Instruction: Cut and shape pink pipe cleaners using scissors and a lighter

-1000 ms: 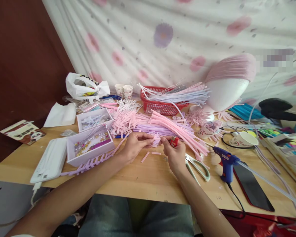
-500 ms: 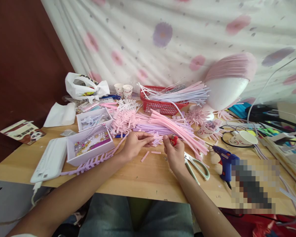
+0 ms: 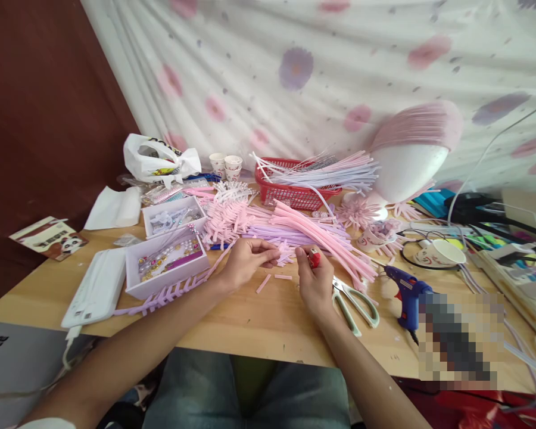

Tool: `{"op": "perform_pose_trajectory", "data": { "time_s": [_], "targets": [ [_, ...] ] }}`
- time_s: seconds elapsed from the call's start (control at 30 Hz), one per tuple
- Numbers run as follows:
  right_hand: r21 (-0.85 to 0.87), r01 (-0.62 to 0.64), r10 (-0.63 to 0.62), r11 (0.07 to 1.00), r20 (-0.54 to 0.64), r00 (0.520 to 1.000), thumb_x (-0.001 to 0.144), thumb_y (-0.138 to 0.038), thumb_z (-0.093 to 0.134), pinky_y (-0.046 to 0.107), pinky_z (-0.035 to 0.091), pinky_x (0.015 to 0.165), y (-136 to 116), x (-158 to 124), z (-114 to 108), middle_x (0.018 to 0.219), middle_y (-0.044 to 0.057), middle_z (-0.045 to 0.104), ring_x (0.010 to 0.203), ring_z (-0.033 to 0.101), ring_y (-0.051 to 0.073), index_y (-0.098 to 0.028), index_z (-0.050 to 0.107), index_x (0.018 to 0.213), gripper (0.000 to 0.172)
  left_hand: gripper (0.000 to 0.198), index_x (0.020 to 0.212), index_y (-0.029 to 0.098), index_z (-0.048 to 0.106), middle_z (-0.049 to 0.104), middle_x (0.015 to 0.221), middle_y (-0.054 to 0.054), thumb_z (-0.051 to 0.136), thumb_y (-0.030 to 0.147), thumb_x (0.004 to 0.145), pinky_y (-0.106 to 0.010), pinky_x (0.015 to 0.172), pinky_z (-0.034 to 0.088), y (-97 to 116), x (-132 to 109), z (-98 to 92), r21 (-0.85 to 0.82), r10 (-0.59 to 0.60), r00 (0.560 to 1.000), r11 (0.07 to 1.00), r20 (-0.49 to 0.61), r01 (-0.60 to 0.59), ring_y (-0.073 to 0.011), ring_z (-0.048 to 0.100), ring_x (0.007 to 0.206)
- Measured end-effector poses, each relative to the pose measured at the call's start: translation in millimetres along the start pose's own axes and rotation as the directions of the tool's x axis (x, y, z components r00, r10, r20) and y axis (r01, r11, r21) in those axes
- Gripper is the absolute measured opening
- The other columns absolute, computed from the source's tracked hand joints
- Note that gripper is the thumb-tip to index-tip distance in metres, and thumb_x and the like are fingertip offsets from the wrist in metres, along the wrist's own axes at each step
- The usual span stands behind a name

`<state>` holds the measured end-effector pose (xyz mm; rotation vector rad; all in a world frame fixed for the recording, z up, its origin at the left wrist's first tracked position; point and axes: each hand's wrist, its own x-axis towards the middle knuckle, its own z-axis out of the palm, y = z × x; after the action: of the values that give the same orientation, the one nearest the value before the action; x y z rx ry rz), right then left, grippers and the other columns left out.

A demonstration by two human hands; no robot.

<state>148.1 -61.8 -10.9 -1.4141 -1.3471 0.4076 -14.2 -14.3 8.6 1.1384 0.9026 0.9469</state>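
Note:
My left hand is closed in a pinch, thumb against fingertips, beside a small heap of cut lilac-pink pipe cleaner pieces. Whatever sits in that pinch is too small to make out. My right hand is wrapped round a red lighter, with its top end showing above the fingers; no flame is visible. Two short pink strips lie on the table between my hands. Scissors with pale green handles rest just right of my right hand, blades partly hidden by it.
Behind my hands lie long pink pipe cleaners. A red basket of more stems stands at the back. White boxes of beads are at left. A blue glue gun, paper cup and white head form are at right.
The view has shifted slightly. My right hand has turned a little, and the lighter stands more upright in it. My left hand keeps its pinch in nearly the same place.

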Motion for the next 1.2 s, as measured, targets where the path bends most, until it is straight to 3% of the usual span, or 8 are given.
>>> {"op": "perform_pose_trajectory", "data": {
  "time_s": [0.27,0.4,0.5,0.7,0.9,1.03,1.13,1.2],
  "targets": [
    [0.031,0.007,-0.007,1.000,0.003,1.000,0.097,-0.046,0.050,0.028,0.027,0.056,-1.7,-1.9,-1.6,0.060,-0.005,0.036,0.057,0.031,0.012,-0.021,0.046,0.071,0.036,0.028,0.077,0.016,0.076,0.074,0.074,-0.005,0.086,0.037,0.063,-0.030,0.072,0.055,3.7,-2.3,-2.7,0.005,-0.015,0.999,1.000,0.031,0.014,-0.0156,0.067,0.068],
    [0.154,-0.104,0.103,0.983,0.016,0.995,0.096,-0.054,0.047,0.028,0.027,0.054,-0.9,0.8,-3.0,0.061,-0.005,0.037,0.056,0.032,0.012,-0.021,0.051,0.073,0.041,0.018,0.074,0.017,0.075,0.073,0.071,-0.005,0.081,0.034,0.070,-0.029,0.067,0.053,10.6,-13.2,-18.4,0.279,0.110,0.994,0.954,0.025,-0.112,-0.0173,0.066,0.066],
    [0.100,-0.114,0.114,0.988,0.013,0.993,0.095,-0.054,0.049,0.027,0.027,0.055,0.7,3.0,-4.3,0.061,-0.004,0.040,0.057,0.033,0.013,-0.020,0.051,0.071,0.042,0.008,0.077,0.019,0.075,0.076,0.077,-0.005,0.070,0.025,0.080,-0.029,0.069,0.051,4.2,-29.9,-34.5,0.617,0.326,0.945,0.747,-0.014,-0.248,-0.0184,0.067,0.069],
    [-0.036,-0.069,0.071,0.997,0.062,0.996,0.095,-0.049,0.050,0.027,0.024,0.054,4.0,1.5,-4.5,0.059,-0.005,0.036,0.057,0.030,0.012,-0.021,0.042,0.065,0.042,0.016,0.082,0.019,0.075,0.073,0.089,-0.007,0.061,0.018,0.089,-0.034,0.078,0.049,-10.9,-51.6,-53.1,0.937,0.402,0.905,0.242,0.139,-0.251,-0.0226,0.065,0.086],
    [-0.081,-0.081,0.084,0.993,0.034,0.996,0.094,-0.047,0.050,0.027,0.020,0.053,7.5,3.7,-4.0,0.058,-0.006,0.027,0.056,0.025,0.011,-0.022,0.032,0.063,0.044,0.023,0.090,0.019,0.074,0.068,0.096,-0.009,0.053,0.027,0.095,-0.036,0.084,0.049,-6.2,-54.8,-30.0,0.959,0.399,0.896,0.115,0.195,-0.260,-0.0232,0.063,0.095],
    [-0.125,-0.060,0.063,0.990,0.025,0.998,0.093,-0.045,0.052,0.028,0.018,0.053,6.9,3.7,-5.2,0.058,-0.006,0.023,0.056,0.023,0.010,-0.022,0.026,0.063,0.046,0.023,0.090,0.014,0.071,0.067,0.096,-0.014,0.050,0.022,0.095,-0.038,0.081,0.050,-14.0,-58.3,-3.9,0.962,0.273,0.926,0.005,0.262,-0.274,-0.0277,0.061,0.098],
    [-0.104,-0.050,0.052,0.993,0.016,0.999,0.092,-0.044,0.053,0.028,0.018,0.053,6.5,4.9,-6.7,0.057,-0.006,0.024,0.056,0.023,0.010,-0.022,0.029,0.061,0.045,0.023,0.088,0.013,0.069,0.068,0.095,-0.013,0.047,0.013,0.093,-0.036,0.075,0.049,-8.4,-53.9,-1.4,0.953,0.215,0.938,0.075,0.271,-0.293,-0.0265,0.062,0.091],
    [-0.020,-0.097,0.097,0.995,0.015,0.995,0.090,-0.045,0.055,0.028,0.021,0.053,5.6,8.9,-7.5,0.056,-0.006,0.028,0.056,0.026,0.011,-0.021,0.039,0.061,0.041,0.019,0.087,0.015,0.069,0.070,0.092,-0.010,0.051,0.015,0.092,-0.035,0.079,0.047,2.0,-43.4,-6.5,0.915,0.259,0.944,0.291,0.206,-0.279,-0.0232,0.063,0.087]
  ]
}}
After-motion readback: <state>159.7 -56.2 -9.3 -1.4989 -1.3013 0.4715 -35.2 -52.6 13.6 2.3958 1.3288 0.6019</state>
